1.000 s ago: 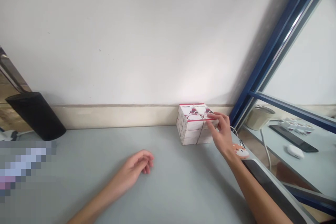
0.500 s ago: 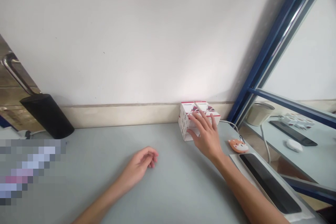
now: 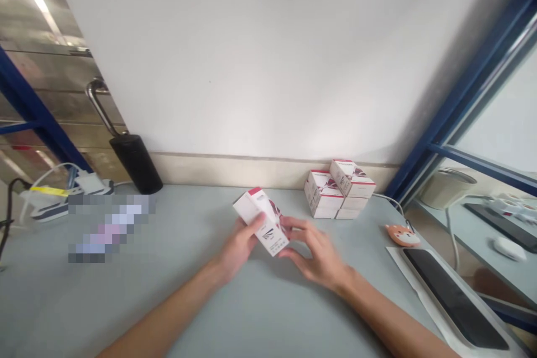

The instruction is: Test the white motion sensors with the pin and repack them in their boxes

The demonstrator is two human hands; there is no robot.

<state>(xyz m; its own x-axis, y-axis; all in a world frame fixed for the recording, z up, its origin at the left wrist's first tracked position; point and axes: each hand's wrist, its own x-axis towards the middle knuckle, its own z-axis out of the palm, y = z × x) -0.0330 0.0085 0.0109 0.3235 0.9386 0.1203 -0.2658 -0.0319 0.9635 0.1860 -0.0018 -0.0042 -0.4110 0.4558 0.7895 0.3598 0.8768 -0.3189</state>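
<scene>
A small white and red cardboard box [image 3: 268, 229] is held tilted above the middle of the grey table [image 3: 201, 313]. My left hand [image 3: 239, 246] grips its left side, thumb across the printed face. On the other side, the fingers and thumb of my right hand [image 3: 312, 251] close on the box's lower right edge. Behind and to the right, several similar boxes [image 3: 327, 196] are stacked against the wall, with one spot on the top layer lower than the box beside it.
An orange animal-faced case [image 3: 403, 235] and a dark-topped long device [image 3: 455, 296] lie along the right edge. A black cylinder [image 3: 136, 163] stands at back left, near a power strip [image 3: 50, 210]. A blue-framed glass panel [image 3: 482, 162] rises on the right.
My right hand has come back from the stack to the middle with one box. My left hand has taken hold of it too. The view has turned left.
</scene>
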